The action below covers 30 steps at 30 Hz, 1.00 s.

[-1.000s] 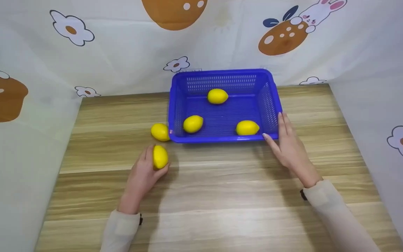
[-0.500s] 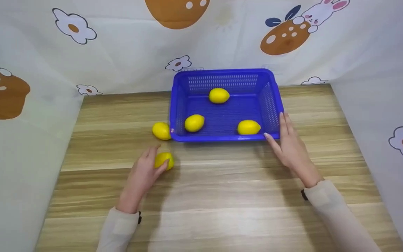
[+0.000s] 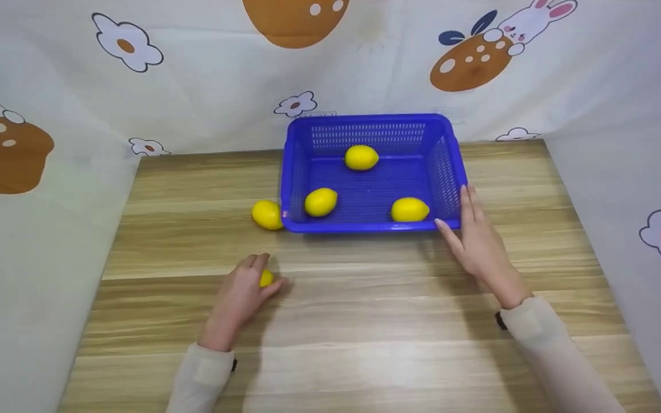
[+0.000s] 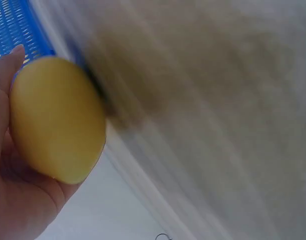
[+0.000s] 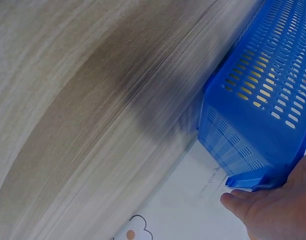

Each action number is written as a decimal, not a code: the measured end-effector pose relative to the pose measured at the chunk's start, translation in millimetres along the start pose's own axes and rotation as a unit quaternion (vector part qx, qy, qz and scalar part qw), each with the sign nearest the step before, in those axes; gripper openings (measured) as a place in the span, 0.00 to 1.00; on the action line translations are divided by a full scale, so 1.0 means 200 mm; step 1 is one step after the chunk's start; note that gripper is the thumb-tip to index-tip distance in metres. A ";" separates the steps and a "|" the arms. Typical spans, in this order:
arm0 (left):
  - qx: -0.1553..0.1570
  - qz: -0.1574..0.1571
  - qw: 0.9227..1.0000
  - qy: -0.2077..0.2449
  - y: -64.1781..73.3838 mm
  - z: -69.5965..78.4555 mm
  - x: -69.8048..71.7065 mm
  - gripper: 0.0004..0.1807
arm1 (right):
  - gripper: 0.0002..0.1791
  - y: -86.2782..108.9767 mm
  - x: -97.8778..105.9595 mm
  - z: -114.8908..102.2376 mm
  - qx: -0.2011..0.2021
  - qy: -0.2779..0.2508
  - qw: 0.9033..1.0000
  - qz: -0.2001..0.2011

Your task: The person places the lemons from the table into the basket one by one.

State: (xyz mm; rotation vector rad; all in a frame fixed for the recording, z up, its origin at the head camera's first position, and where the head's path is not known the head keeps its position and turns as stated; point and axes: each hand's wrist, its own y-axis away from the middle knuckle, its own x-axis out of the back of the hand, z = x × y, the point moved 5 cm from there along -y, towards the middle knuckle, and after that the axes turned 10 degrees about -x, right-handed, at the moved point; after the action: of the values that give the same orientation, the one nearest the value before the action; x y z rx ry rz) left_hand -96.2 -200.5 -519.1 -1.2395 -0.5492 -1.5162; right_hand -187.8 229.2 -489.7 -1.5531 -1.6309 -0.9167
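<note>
So from my end, the left hand (image 3: 245, 289) has its back to the head cam, knuckles bent, fingers aimed at the far edge and thumb stuck out to the right. It's got a lemon (image 3: 267, 279) held between fingers and thumb, and from above I only get a bit of yellow in the gap. The left wrist cam shows it better, snug against the palm. Can't tell if it's touching the worktop (image 3: 365, 321).

The right hand (image 3: 481, 246) I've got at the front right corner of the basket (image 3: 353, 227): fingers straight and together along the outside of the right wall, thumb spread away with its tip at the front rim. It's pressing flat, not pinching anything.

Both forearms come in from the near side, pale sleeves down to the wrists.

Three more: back lemon (image 3: 361, 158), left lemon (image 3: 321, 202) and right lemon (image 3: 409, 210), all inside the basket. Plus an outside lemon (image 3: 266, 214) by its front left corner, partly tucked under the rim from this angle.
</note>
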 end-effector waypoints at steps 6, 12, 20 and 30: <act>0.022 0.008 0.999 0.034 0.03 -0.03 -0.02 0.26 | 0.49 0.00 0.00 0.00 0.001 0.001 1.000 0.002; 0.026 0.020 0.998 0.053 0.03 -0.03 -0.02 0.24 | 0.49 0.00 -0.01 0.00 0.001 0.001 1.000 -0.002; 0.014 0.039 0.996 0.083 0.00 -0.02 0.00 0.30 | 0.49 0.01 0.00 0.00 0.001 -0.008 1.000 -0.002; -0.021 0.094 0.989 0.108 -0.04 0.04 0.06 0.25 | 0.49 0.00 0.00 0.00 0.001 -0.012 1.000 0.003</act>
State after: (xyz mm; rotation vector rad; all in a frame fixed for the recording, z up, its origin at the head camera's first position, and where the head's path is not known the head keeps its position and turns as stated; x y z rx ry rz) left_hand -99.3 -195.2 -503.0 -1.1092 -0.2514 -1.4838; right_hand -187.7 229.1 -488.7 -1.5715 -1.6430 -0.8957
